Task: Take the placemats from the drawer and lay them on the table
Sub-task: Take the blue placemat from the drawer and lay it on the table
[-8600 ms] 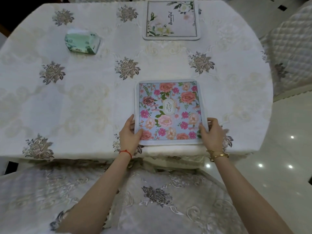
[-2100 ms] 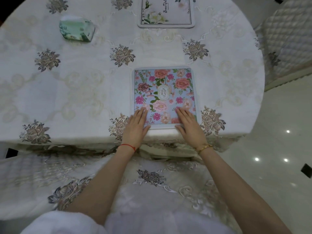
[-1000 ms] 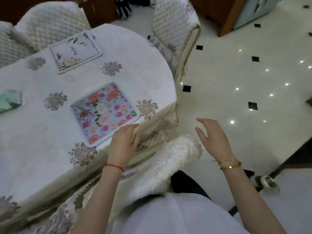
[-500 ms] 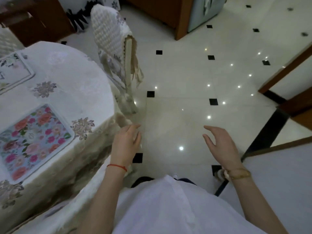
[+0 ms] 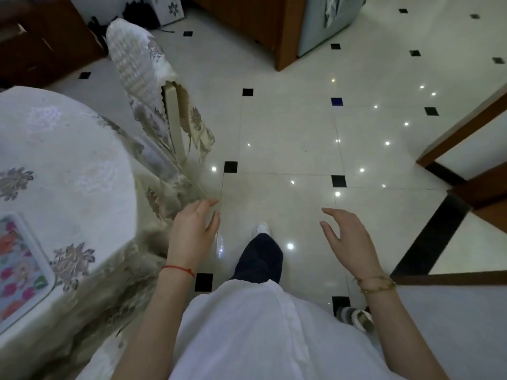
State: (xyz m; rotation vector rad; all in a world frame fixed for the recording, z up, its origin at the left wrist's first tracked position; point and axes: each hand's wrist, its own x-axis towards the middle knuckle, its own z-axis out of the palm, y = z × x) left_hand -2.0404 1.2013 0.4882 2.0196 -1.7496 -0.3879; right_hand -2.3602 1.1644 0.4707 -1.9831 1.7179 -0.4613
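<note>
The blue floral placemat [image 5: 19,267] lies flat near the edge of the round table [image 5: 71,165], cut off by the left border of the view. My left hand [image 5: 192,231] hangs in the air beside the table's draped edge, fingers relaxed, holding nothing. My right hand [image 5: 348,237] floats over the floor to the right, fingers loosely spread and empty. Neither hand touches the placemat. No drawer is in view.
A quilted covered chair [image 5: 148,86] stands by the table's far right side. Pale tiled floor [image 5: 288,138] with small black squares stretches ahead. A wooden cabinet [image 5: 263,26] stands at the back, dark wooden furniture [image 5: 41,42] at the upper left, and wooden frames [image 5: 466,127] at the right.
My hands have left the floral placemat and hang free. The view has swung right, away from the table; the white placemat and the green packet are out of sight, and one foot steps forward.
</note>
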